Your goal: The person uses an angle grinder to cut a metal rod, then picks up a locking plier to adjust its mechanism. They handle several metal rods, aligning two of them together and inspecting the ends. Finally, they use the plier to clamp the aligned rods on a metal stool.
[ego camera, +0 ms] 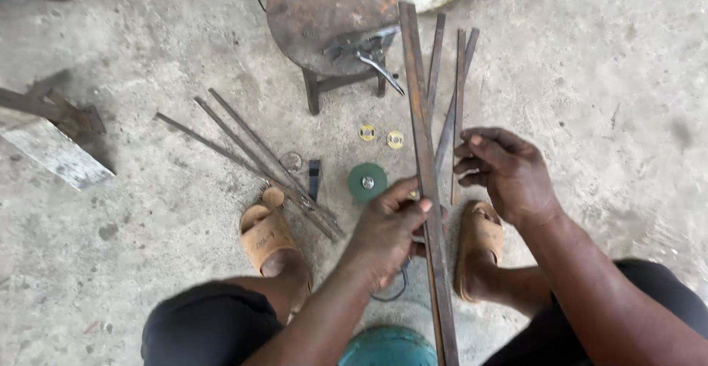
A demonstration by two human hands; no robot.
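Head view: looking down at a concrete floor (605,78), seated above two tan sandals.
Left hand (387,229): closing around the long rusty angle bar (420,115), thumb lying across its near face, fingers curling underneath; pinching the bar.
Right hand (509,170): hovering just right of the bar, fingers curling inward toward the thin flat strips (459,78); touching or only near, cannot tell; gripping nothing clearly.
Angle bar: running from the bottom edge of the view, between the knees, up to the rim of the round metal stool (324,12), resting against it.
Flat strips: lying on the floor just right of the bar, fanning upward past the stool.
Green grinding disc (367,182): lying flat on the floor, just left of the bar, near the left hand.
Two yellow washers (381,136): sitting side by side on the floor beyond the disc.
Loose rods (251,152): lying slanted on the floor, ending by the left sandal (264,237).
Right sandal (478,244): sitting under the right wrist.
Teal round object (389,346): showing at the bottom edge.
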